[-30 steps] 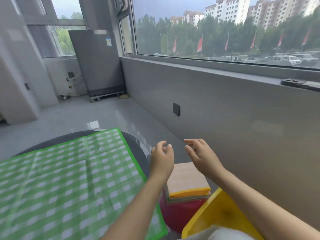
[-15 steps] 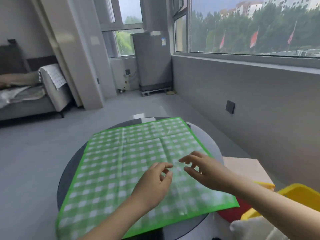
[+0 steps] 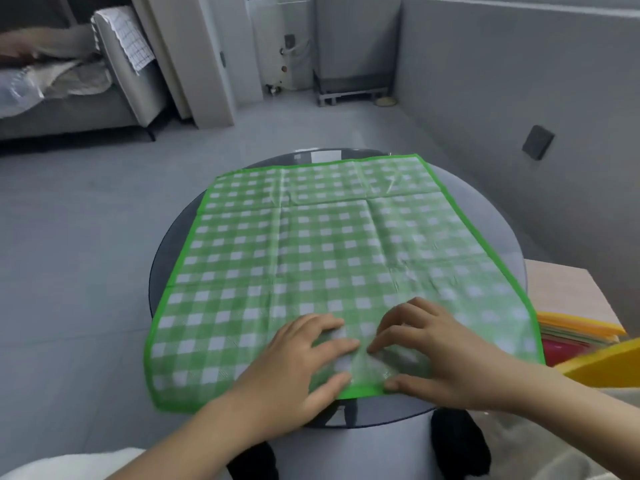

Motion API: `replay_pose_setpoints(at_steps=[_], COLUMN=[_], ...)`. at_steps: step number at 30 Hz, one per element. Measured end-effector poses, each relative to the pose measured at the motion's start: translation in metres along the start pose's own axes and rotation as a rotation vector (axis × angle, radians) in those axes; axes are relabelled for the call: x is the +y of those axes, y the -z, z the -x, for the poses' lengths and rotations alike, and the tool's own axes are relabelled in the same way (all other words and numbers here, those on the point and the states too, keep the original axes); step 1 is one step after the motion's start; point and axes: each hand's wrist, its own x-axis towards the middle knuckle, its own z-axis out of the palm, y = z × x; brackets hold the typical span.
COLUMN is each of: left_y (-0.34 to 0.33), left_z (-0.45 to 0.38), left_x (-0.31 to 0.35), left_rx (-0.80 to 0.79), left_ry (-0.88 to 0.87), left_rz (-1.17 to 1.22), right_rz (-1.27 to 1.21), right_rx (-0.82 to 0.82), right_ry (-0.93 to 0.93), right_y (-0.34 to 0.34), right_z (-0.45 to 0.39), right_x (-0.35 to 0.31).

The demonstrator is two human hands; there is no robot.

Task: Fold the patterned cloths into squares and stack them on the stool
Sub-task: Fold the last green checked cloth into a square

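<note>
A green-and-white checked cloth [image 3: 329,254] with a green hem lies spread flat over a round dark glass table [image 3: 157,268]. My left hand [image 3: 298,368] and my right hand [image 3: 436,355] sit side by side on the middle of its near edge. Left fingers lie fairly straight on the fabric, right fingers are arched with their tips pressing down. Both thumbs touch the hem, and the cloth puckers slightly between the hands. At the right, a stack of folded cloths [image 3: 568,299], beige on top with orange and yellow below, rests on a red stool [image 3: 554,353].
A yellow container [image 3: 609,367] stands beside the stool at the right edge, with pale fabric [image 3: 519,445] below it. A grey wall with a dark socket [image 3: 537,142] runs along the right. A sofa [image 3: 69,98] and an appliance stand far off across grey floor.
The view has swung from the stool down to the table. Both hands moved from mid-air near the stacked cloths onto the near edge of the green cloth.
</note>
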Motion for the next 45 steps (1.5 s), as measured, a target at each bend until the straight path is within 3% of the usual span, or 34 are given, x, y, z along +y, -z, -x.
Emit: replay_pose_setpoints(at_steps=[12,18,23,29,36,42,45], left_y=[0.004,0.006,0.007,0.019,0.052,0.085,0.102], left_z=[-0.001,0.0,0.001,0.0,-0.016,-0.023,-0.027], left_x=[0.01,0.014,0.018,0.028,0.039,0.039,0.037], left_rx=[-0.044,-0.026,-0.04,0.114,0.238,0.161,0.144], left_ry=[0.078,0.115,0.142,0.248,0.314,0.356,0.362], left_rz=[0.275,0.287,0.266,0.332,0.224,-0.007,-0.095], right_rz=[-0.135,-0.025,0.02,-0.082,0.032,-0.031,-0.017], right_rx=[0.086,0.185,0.147,0.088,0.242,0.329,0.279], right_ry=[-0.047,-0.01,-0.029,-0.141,-0.209,-0.322,-0.335], right_y=[-0.019,-0.027,-0.028,-0.002,0.034,0.057,0.071], right_z=[0.005,0.004,0.002,-0.006,-0.015,-0.029,-0.035], right_x=[-0.009,-0.019,-0.021,-0.031,-0.05,-0.054,-0.054])
